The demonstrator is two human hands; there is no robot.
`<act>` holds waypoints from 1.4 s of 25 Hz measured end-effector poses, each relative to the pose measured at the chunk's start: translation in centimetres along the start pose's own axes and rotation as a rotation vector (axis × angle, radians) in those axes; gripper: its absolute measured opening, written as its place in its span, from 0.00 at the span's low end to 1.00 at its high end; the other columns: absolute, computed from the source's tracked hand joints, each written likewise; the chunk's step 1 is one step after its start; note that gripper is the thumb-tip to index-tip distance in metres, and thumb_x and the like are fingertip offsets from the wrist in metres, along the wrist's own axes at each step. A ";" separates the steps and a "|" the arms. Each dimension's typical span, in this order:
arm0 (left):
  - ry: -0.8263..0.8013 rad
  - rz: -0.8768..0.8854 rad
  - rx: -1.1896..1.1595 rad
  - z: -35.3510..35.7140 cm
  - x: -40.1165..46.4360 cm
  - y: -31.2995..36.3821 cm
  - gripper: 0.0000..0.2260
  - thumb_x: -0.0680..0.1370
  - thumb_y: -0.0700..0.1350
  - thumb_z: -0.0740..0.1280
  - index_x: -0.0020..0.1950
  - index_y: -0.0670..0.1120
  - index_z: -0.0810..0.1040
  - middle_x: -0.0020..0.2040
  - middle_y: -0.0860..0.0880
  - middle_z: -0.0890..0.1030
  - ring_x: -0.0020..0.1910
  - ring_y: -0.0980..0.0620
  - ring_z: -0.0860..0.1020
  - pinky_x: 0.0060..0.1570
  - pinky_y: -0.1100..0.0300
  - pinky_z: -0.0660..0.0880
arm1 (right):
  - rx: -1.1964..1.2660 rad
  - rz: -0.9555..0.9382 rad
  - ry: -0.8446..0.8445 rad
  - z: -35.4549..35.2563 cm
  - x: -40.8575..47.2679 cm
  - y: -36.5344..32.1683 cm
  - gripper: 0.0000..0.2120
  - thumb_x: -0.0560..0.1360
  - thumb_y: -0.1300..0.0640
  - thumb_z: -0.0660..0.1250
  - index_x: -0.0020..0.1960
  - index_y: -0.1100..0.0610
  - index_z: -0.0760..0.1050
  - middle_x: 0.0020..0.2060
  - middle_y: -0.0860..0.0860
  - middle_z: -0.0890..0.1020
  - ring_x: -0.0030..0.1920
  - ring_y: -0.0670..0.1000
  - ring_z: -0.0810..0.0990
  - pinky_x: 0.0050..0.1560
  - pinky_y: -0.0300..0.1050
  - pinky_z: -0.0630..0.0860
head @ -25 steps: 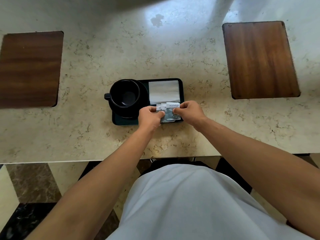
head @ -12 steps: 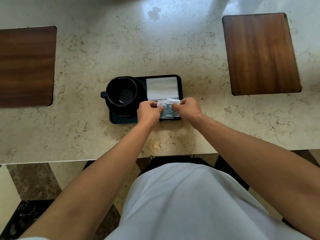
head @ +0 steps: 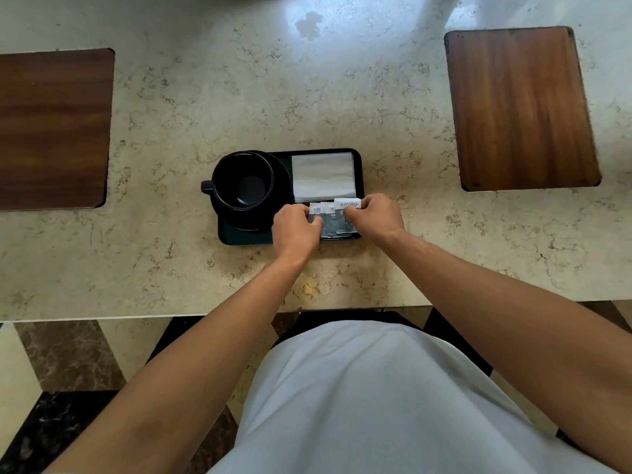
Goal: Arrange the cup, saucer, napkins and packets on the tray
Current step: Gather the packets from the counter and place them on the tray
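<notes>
A dark rectangular tray lies on the marble counter. On its left half an empty black cup stands on a black saucer, handle pointing left. White folded napkins lie flat in the far right part. Along the near right edge, three grey-and-white packets overlap in a fanned row. My left hand pinches the leftmost packet. My right hand pinches the rightmost one, which has printed lettering on top.
Two dark wooden boards are set into the counter: one at the far left, one at the far right. The counter's near edge runs just below my forearms, with a patterned tile floor beneath.
Both hands have stayed on the packets, which are now fanned a little wider across the tray's near right. The cup, saucer and napkins have not moved on the tray.
</notes>
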State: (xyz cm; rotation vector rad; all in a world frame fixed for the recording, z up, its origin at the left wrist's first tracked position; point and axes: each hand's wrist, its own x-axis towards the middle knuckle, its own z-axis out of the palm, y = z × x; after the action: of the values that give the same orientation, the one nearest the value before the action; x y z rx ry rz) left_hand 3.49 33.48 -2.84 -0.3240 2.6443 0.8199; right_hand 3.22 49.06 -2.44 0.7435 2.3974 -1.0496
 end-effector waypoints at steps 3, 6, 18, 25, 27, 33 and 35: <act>0.047 0.037 0.072 0.5 -0.3 -0.6 0.10 0.78 0.50 0.71 0.51 0.43 0.83 0.50 0.47 0.80 0.47 0.51 0.76 0.46 0.58 0.74 | -0.061 -0.009 0.022 0.0 -0.1 -0.3 0.14 0.73 0.51 0.69 0.31 0.53 0.72 0.29 0.48 0.76 0.31 0.46 0.74 0.28 0.41 0.64; 0.117 0.107 0.068 0.7 -1.4 -1.2 0.15 0.77 0.49 0.74 0.59 0.43 0.79 0.55 0.47 0.76 0.49 0.50 0.77 0.49 0.58 0.77 | -0.116 -0.024 0.031 0.0 -0.3 -0.5 0.14 0.74 0.49 0.69 0.33 0.54 0.74 0.32 0.49 0.78 0.35 0.50 0.77 0.29 0.41 0.66; 0.047 0.533 0.224 0.1 -1.6 -1.6 0.11 0.79 0.43 0.70 0.60 0.41 0.82 0.59 0.44 0.78 0.59 0.46 0.73 0.58 0.48 0.76 | -0.226 -0.316 0.043 -0.7 -1.0 0.7 0.25 0.74 0.55 0.70 0.70 0.51 0.71 0.58 0.54 0.74 0.53 0.53 0.77 0.54 0.49 0.78; 0.052 0.496 0.241 0.4 -1.7 -1.4 0.12 0.79 0.44 0.70 0.59 0.38 0.82 0.57 0.43 0.77 0.57 0.45 0.74 0.56 0.48 0.76 | -0.327 -0.361 0.005 -0.6 -1.4 1.6 0.24 0.75 0.52 0.70 0.70 0.53 0.72 0.59 0.53 0.74 0.52 0.52 0.78 0.54 0.48 0.79; 0.056 0.494 0.247 0.4 -1.9 -1.5 0.12 0.79 0.44 0.69 0.59 0.38 0.82 0.57 0.43 0.78 0.56 0.45 0.74 0.56 0.48 0.76 | -0.323 -0.369 -0.004 -0.7 -1.3 1.5 0.25 0.75 0.53 0.71 0.70 0.53 0.72 0.60 0.54 0.74 0.53 0.52 0.78 0.55 0.49 0.79; 0.062 0.486 0.222 0.4 -2.3 -1.7 0.12 0.79 0.43 0.70 0.60 0.40 0.81 0.57 0.43 0.78 0.57 0.46 0.74 0.56 0.48 0.77 | -0.297 -0.413 -0.020 -0.4 -1.2 1.3 0.22 0.75 0.55 0.69 0.68 0.52 0.74 0.57 0.53 0.74 0.51 0.52 0.78 0.49 0.42 0.75; 0.062 0.484 0.222 0.4 -2.3 -1.7 0.12 0.78 0.43 0.70 0.60 0.40 0.81 0.57 0.43 0.78 0.57 0.46 0.74 0.57 0.47 0.77 | -0.306 -0.416 -0.014 -0.3 -1.3 1.2 0.20 0.77 0.53 0.69 0.68 0.51 0.74 0.57 0.53 0.74 0.51 0.53 0.78 0.49 0.44 0.76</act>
State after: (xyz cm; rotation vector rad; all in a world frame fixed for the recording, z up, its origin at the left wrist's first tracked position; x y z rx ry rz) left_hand 6.25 32.57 -3.11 0.3687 2.8785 0.6422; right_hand 4.90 49.59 -2.19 0.1330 2.6806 -0.7932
